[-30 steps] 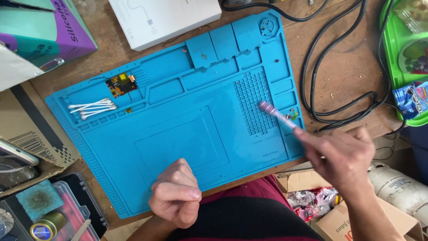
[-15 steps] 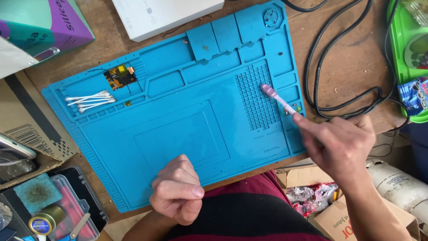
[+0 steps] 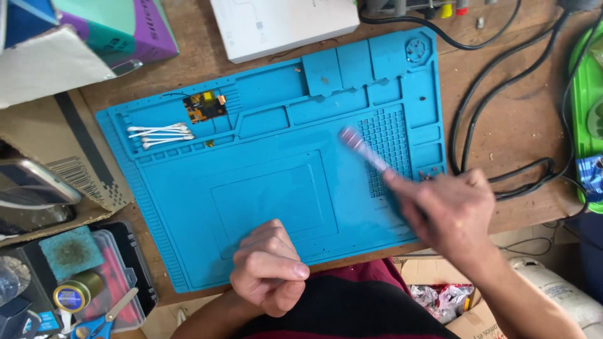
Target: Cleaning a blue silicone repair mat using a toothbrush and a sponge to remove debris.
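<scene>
Brush (image 3: 364,150), pinkish and blurry, looks like a small cleaning brush, sits over the big blue silicone mat (image 3: 264,188), just left of its grid patch. Right hand (image 3: 449,213) grips its handle at the mat's right edge. Left hand (image 3: 270,267) is a loose empty fist on the near edge. Cotton swabs (image 3: 160,135) and a tiny circuit board (image 3: 204,107) lie far left.

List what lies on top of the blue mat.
On the blue mat: white cotton swabs, a small circuit board, and the left hand at its near edge. The right hand covers its right corner.
</scene>
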